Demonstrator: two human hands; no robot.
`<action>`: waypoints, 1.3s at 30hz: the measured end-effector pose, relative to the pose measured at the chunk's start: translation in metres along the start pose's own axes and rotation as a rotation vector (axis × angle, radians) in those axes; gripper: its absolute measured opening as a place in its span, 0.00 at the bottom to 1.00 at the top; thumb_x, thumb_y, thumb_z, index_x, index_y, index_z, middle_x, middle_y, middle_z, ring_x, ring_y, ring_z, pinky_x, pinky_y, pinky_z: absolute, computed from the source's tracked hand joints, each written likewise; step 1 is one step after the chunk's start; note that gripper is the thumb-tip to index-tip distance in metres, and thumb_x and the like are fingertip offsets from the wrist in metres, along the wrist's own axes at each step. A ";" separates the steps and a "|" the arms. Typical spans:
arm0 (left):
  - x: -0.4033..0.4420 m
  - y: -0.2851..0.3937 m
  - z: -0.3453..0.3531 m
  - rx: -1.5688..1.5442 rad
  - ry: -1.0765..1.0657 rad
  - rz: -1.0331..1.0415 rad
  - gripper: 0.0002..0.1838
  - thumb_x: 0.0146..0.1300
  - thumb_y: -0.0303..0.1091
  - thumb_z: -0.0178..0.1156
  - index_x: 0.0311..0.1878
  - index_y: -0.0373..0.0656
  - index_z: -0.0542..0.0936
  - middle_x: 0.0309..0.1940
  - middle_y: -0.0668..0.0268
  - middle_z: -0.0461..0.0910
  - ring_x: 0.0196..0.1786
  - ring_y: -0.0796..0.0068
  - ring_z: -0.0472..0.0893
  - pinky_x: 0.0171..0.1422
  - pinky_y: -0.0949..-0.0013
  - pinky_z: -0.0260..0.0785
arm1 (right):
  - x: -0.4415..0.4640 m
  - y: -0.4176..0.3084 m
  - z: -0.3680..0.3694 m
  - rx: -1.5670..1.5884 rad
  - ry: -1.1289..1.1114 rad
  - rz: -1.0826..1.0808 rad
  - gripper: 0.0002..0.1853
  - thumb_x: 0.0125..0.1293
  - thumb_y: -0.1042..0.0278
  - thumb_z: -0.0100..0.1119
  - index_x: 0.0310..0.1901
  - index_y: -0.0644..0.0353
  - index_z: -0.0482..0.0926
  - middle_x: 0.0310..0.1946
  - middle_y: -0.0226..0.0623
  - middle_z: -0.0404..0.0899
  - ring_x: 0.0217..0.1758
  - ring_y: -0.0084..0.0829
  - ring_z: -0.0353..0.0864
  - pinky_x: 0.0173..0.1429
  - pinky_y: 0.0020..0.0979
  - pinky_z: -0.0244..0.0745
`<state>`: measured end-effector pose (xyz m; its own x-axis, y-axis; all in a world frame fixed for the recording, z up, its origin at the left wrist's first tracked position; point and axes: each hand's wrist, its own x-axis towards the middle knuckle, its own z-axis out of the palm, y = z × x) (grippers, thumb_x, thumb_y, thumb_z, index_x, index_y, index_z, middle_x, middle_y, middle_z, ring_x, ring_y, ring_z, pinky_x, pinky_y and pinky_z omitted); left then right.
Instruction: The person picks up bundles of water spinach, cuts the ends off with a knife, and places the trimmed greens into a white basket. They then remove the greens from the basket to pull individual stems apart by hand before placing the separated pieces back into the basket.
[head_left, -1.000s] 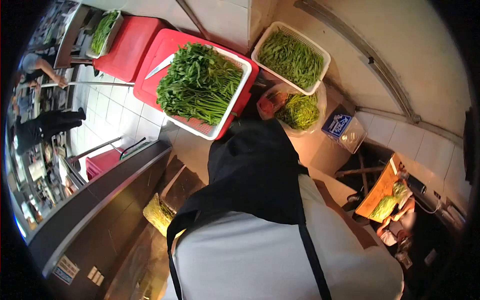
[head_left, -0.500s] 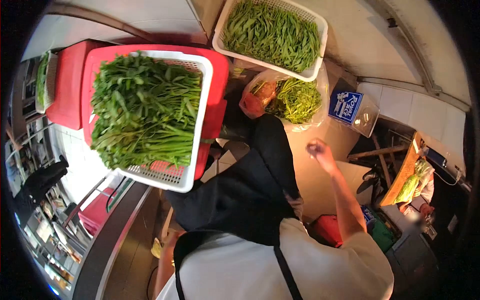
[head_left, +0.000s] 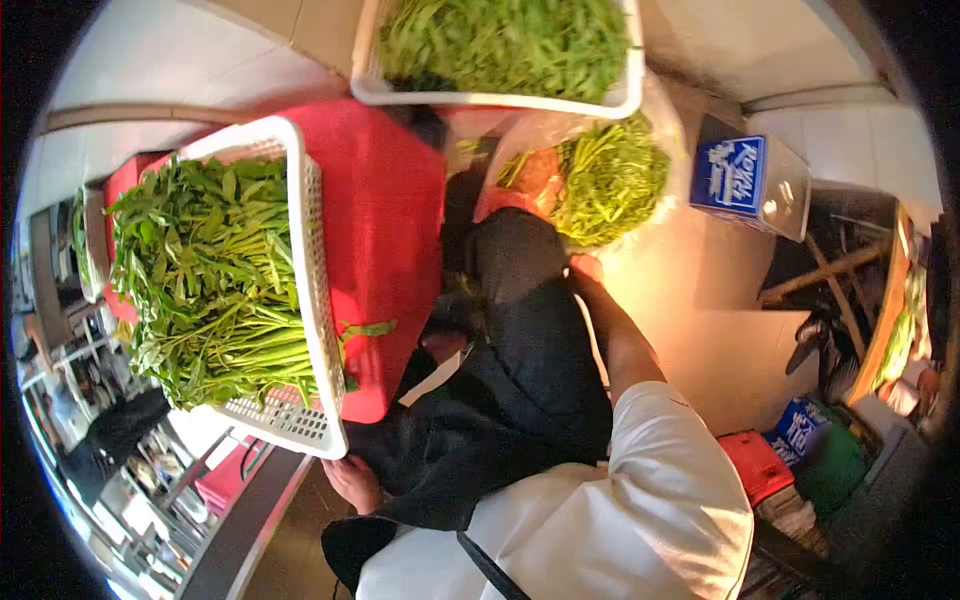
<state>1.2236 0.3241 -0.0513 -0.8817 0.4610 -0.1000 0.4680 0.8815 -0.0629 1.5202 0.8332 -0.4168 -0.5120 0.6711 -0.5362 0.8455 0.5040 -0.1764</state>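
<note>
My left hand (head_left: 355, 485) is just below the near corner of a white slotted plastic basket (head_left: 318, 250). Whether it touches the basket I cannot make out, and its fingertips are partly hidden. The basket holds a heap of long-stemmed leafy greens (head_left: 220, 280) and sits tilted on a red box (head_left: 385, 200). Beside my black-clad knee, my right hand (head_left: 585, 268) is low, near a clear plastic bag (head_left: 672, 130) of cut green stems (head_left: 610, 190). Its fingers are mostly hidden, and no held object shows.
Another white basket (head_left: 500, 100) of leafy greens stands beyond the bag. A clear container with a blue label (head_left: 730, 175) rests on the floor at right. Further right are a wooden-edged table (head_left: 880, 310) and a red item (head_left: 755, 465). A dark-edged counter (head_left: 245, 530) runs at lower left.
The view has shifted. The basket of greens sits further left on the red box, baring more of its top. My right hand has come down to my knee; my left hand now shows near the basket corner.
</note>
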 end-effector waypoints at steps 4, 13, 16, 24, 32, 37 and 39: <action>0.006 0.084 -0.024 -0.151 0.015 0.176 0.30 0.51 0.22 0.61 0.62 0.35 0.78 0.61 0.41 0.77 0.65 0.36 0.75 0.73 0.44 0.67 | -0.039 0.005 -0.084 0.053 0.168 -0.256 0.15 0.72 0.56 0.55 0.33 0.58 0.80 0.29 0.50 0.84 0.34 0.54 0.85 0.39 0.52 0.79; 0.084 0.307 -0.062 -0.839 0.165 0.563 0.15 0.65 0.16 0.56 0.54 0.36 0.82 0.53 0.50 0.82 0.58 0.48 0.81 0.63 0.55 0.74 | -0.217 0.068 -0.176 0.307 0.432 -0.178 0.14 0.75 0.60 0.54 0.34 0.60 0.77 0.31 0.50 0.81 0.36 0.55 0.83 0.42 0.50 0.78; 0.125 0.397 -0.068 -1.075 0.147 0.548 0.15 0.66 0.18 0.59 0.55 0.35 0.81 0.54 0.52 0.81 0.59 0.52 0.82 0.63 0.58 0.74 | -0.232 0.078 -0.163 0.286 0.397 -0.068 0.14 0.76 0.60 0.55 0.36 0.62 0.77 0.34 0.53 0.81 0.40 0.57 0.83 0.44 0.51 0.78; 0.218 0.600 0.172 -0.847 -0.555 -0.038 0.26 0.63 0.47 0.68 0.52 0.31 0.84 0.49 0.53 0.86 0.49 0.61 0.86 0.56 0.61 0.78 | -0.239 0.071 -0.128 0.442 0.539 0.020 0.14 0.73 0.61 0.60 0.32 0.62 0.78 0.31 0.52 0.79 0.36 0.57 0.80 0.43 0.50 0.76; 0.244 0.607 0.248 -0.697 -0.510 -0.095 0.26 0.68 0.52 0.63 0.49 0.33 0.86 0.41 0.55 0.87 0.42 0.59 0.86 0.50 0.60 0.79 | -0.242 0.043 -0.158 0.532 0.402 0.043 0.17 0.71 0.58 0.62 0.30 0.63 0.77 0.31 0.49 0.78 0.40 0.52 0.81 0.45 0.49 0.76; 0.243 0.590 0.250 -0.624 -0.395 -0.023 0.27 0.70 0.55 0.60 0.48 0.34 0.88 0.36 0.56 0.87 0.37 0.58 0.86 0.46 0.59 0.79 | -0.214 0.052 -0.127 0.538 0.374 0.143 0.18 0.70 0.56 0.63 0.28 0.61 0.78 0.27 0.47 0.79 0.33 0.52 0.80 0.38 0.49 0.75; 0.237 0.584 0.239 -0.513 -0.335 0.053 0.28 0.71 0.56 0.59 0.47 0.35 0.88 0.34 0.56 0.87 0.35 0.57 0.86 0.44 0.59 0.79 | -0.192 0.060 -0.118 0.816 0.292 0.286 0.20 0.72 0.55 0.62 0.26 0.61 0.79 0.21 0.44 0.74 0.23 0.40 0.75 0.32 0.44 0.71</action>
<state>1.3017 0.9236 -0.3489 -0.7526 0.5220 -0.4015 0.3492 0.8332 0.4287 1.6509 0.7986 -0.2268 -0.1906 0.8781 -0.4390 0.7341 -0.1694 -0.6576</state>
